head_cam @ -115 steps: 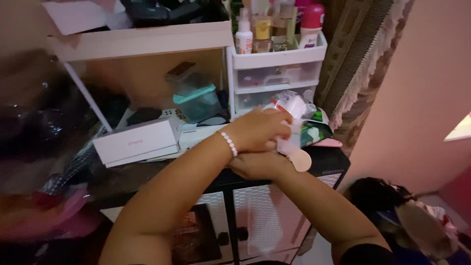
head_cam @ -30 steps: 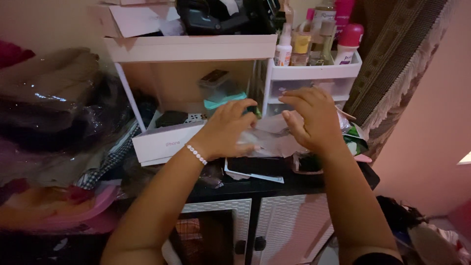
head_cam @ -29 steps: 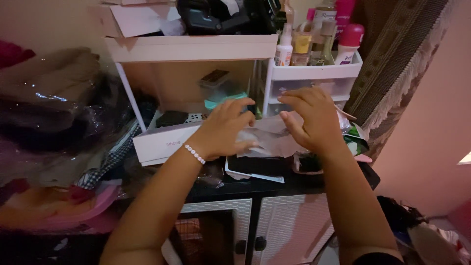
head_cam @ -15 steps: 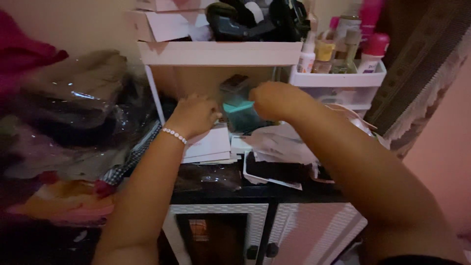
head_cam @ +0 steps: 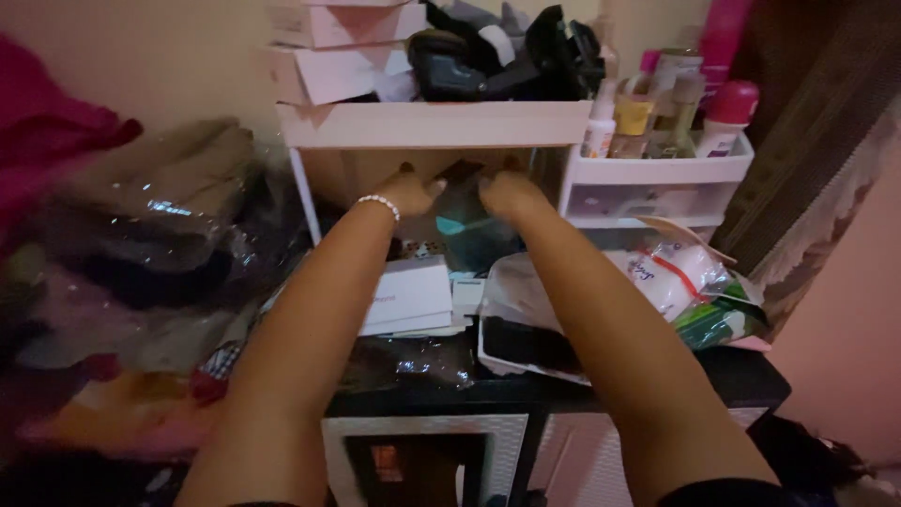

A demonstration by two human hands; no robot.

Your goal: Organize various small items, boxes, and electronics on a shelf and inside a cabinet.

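Both arms reach forward under a white shelf (head_cam: 432, 124). My left hand (head_cam: 408, 192), with a white bead bracelet (head_cam: 380, 200) on its wrist, and my right hand (head_cam: 507, 194) press on either side of the top of a clear container with a teal lid (head_cam: 469, 235) that stands at the back under the shelf. My fingertips are hidden in the shadow there. A flat white box (head_cam: 408, 293) lies just below my left forearm. A dark flat packet in clear wrap (head_cam: 526, 343) lies under my right forearm.
A white drawer organiser (head_cam: 657, 174) with bottles (head_cam: 727, 113) stands at the right. A plastic bag of white items (head_cam: 671, 277) and a green pack (head_cam: 718, 324) lie on the black cabinet top (head_cam: 751, 371). Bagged clothes (head_cam: 160, 244) pile up left; a curtain (head_cam: 817, 160) hangs right.
Both hands left the crumpled wrapper and moved back under the shelf to the teal-lidded container. The view shifted left and closer. The bag of white items now lies uncovered at the right.
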